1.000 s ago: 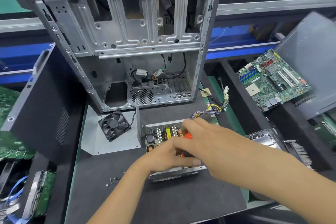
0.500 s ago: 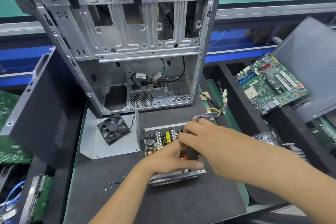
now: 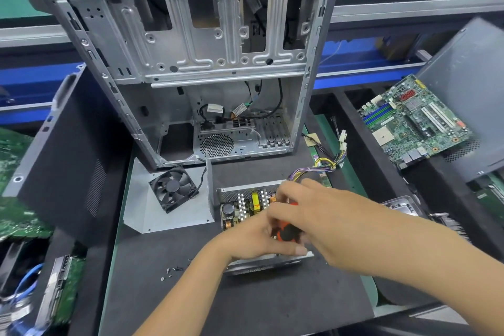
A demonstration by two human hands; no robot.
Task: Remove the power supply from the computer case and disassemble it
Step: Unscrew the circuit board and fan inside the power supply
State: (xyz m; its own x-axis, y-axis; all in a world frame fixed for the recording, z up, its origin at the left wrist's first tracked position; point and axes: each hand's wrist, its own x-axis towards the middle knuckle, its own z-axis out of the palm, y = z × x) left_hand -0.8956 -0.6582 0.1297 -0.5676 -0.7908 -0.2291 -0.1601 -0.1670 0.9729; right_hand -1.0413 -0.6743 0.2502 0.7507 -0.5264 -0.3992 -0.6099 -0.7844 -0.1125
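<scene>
The opened power supply [image 3: 241, 209] lies on the dark mat in front of the empty computer case [image 3: 191, 63], its circuit board with coils and capacitors exposed. Its removed metal cover [image 3: 152, 215] with the black fan [image 3: 173, 188] lies to the left. A bundle of coloured wires [image 3: 324, 165] runs from the supply to the back right. My right hand [image 3: 308, 215] grips a red and black screwdriver [image 3: 286, 230] held down into the supply. My left hand [image 3: 253, 240] rests on the supply's near side, with its fingers curled around the front edge beside the screwdriver.
Several loose screws [image 3: 171, 271] lie on the mat [image 3: 259, 303] at the near left. A dark case side panel [image 3: 62, 153] leans at the left. A green motherboard [image 3: 411, 120] sits on a grey panel at the right. Bins with boards and cables flank the mat.
The view has shifted slightly. My right hand has turned a little with the screwdriver; more of its red and black handle shows. My left hand stays on the supply.
</scene>
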